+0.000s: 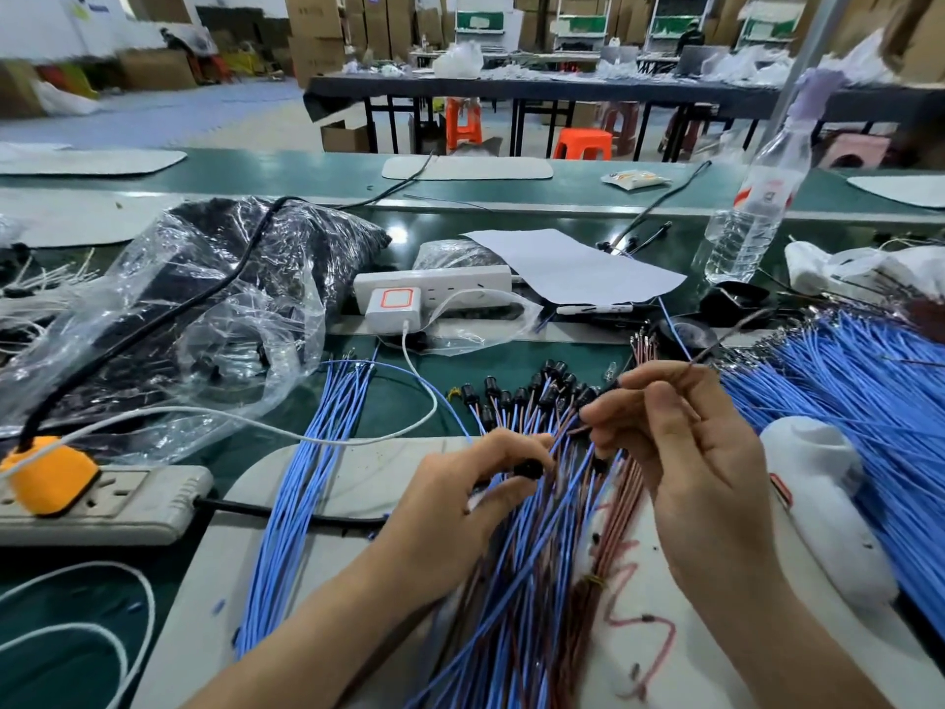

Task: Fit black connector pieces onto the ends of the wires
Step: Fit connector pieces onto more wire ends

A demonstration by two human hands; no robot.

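Note:
A fan of blue and brown wires (532,545) lies across the grey mat (327,483) in front of me. Several of them carry black connector pieces (537,388) at their far ends. My left hand (460,496) rests on the wires and pinches one black connector (529,469) between thumb and fingers. My right hand (685,452) is raised above the bundle and pinches a thin brown wire (726,335) that runs up and to the right. A bare bundle of blue wires (312,452) lies to the left.
A large heap of blue wires (869,396) fills the right side, with a white object (818,504) beside my right hand. Left are a grey power strip (128,504) with an orange plug, a clear plastic bag (204,309), a white power strip (434,289); a water bottle (751,217) stands back right.

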